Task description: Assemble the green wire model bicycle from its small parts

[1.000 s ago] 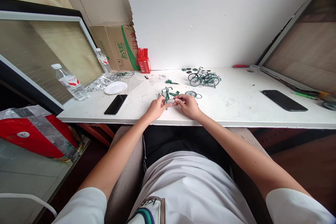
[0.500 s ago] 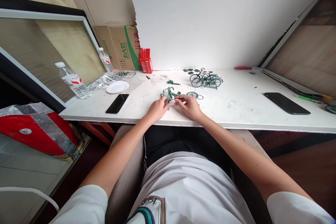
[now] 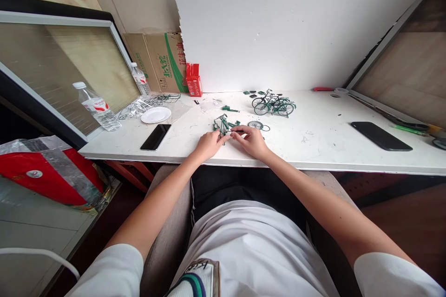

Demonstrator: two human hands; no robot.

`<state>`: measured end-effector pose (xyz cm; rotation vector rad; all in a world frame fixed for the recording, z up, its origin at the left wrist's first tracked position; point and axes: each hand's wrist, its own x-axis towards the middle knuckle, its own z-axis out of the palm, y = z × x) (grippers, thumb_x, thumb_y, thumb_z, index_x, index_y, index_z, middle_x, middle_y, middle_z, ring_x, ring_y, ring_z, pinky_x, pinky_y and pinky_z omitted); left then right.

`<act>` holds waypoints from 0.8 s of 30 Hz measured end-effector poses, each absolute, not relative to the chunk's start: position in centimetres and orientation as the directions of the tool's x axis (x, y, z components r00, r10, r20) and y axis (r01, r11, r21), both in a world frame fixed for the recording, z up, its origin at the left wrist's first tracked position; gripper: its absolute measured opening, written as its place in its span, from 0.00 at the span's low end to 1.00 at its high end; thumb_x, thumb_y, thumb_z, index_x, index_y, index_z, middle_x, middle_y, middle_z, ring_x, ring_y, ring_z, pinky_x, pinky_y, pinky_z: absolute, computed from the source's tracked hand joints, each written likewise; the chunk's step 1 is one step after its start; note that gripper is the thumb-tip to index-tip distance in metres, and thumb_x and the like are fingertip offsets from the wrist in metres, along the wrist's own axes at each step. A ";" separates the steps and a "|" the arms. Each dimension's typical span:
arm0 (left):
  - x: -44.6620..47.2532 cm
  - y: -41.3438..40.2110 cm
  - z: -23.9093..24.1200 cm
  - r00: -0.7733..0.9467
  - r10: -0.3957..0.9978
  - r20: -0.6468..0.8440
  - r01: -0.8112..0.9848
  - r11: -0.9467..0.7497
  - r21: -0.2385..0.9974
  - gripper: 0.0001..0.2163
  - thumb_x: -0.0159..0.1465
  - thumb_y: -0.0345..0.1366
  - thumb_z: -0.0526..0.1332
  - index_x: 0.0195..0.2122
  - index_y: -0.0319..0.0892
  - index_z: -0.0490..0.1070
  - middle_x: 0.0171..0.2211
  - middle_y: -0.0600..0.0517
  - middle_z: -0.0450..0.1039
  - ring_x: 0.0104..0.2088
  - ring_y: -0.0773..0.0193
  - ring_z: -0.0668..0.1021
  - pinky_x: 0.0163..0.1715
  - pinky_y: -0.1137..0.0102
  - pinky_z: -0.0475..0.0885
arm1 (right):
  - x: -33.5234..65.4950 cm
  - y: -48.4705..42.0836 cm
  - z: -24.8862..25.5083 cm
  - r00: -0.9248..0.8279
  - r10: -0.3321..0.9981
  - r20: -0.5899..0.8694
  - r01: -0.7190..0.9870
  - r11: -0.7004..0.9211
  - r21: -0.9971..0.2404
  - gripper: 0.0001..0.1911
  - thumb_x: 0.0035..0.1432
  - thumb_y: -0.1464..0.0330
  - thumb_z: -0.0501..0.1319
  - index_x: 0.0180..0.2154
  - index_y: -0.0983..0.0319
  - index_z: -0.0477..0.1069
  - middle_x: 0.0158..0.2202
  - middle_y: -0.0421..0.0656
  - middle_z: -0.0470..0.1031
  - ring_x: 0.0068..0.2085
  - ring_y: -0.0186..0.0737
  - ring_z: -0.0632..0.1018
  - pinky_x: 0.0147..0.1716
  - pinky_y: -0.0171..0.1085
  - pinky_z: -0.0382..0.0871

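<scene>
1. While the left hand pinches a small green model-bicycle frame right of a round white plate, the right hand pinches a slim dark rod, farther right
2. Also right of that plate: a thin spoked wheel
3. Just nearer than the plate lies a black rectangular phone

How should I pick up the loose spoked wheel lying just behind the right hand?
Probably pinch the wheel by opposite edges of its rim, from above: it lies flat on the table, its spokes look thin, and the right hand crowds the near side.
</scene>
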<state>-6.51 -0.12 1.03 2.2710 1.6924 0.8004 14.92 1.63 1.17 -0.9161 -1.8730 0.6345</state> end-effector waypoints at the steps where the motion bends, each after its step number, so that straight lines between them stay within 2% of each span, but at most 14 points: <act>1: -6.5 -0.2 1.1 0.202 0.931 0.306 0.826 -0.329 0.457 0.24 0.74 0.59 0.55 0.34 0.43 0.72 0.31 0.46 0.80 0.31 0.56 0.80 0.29 0.69 0.62 | 14.9 1.7 1.2 -0.292 0.809 0.511 0.330 0.587 -0.740 0.16 0.68 0.56 0.65 0.47 0.60 0.83 0.47 0.49 0.86 0.40 0.45 0.85 0.37 0.40 0.80; 14: -6.3 -0.4 1.1 0.220 0.930 0.295 0.850 -0.331 0.409 0.25 0.75 0.60 0.50 0.39 0.43 0.73 0.34 0.45 0.81 0.35 0.54 0.82 0.32 0.68 0.67 | 14.9 1.5 1.4 -0.268 0.828 0.493 0.335 0.560 -0.757 0.16 0.66 0.56 0.66 0.46 0.60 0.82 0.45 0.48 0.85 0.40 0.45 0.85 0.36 0.39 0.79; 24: -6.3 -0.3 1.2 0.203 0.941 0.269 0.867 -0.301 0.398 0.25 0.75 0.59 0.50 0.39 0.42 0.74 0.35 0.43 0.81 0.37 0.52 0.83 0.36 0.67 0.70 | 14.9 1.5 1.3 -0.282 0.821 0.496 0.319 0.568 -0.759 0.20 0.66 0.51 0.66 0.47 0.60 0.83 0.45 0.49 0.86 0.38 0.45 0.85 0.36 0.40 0.80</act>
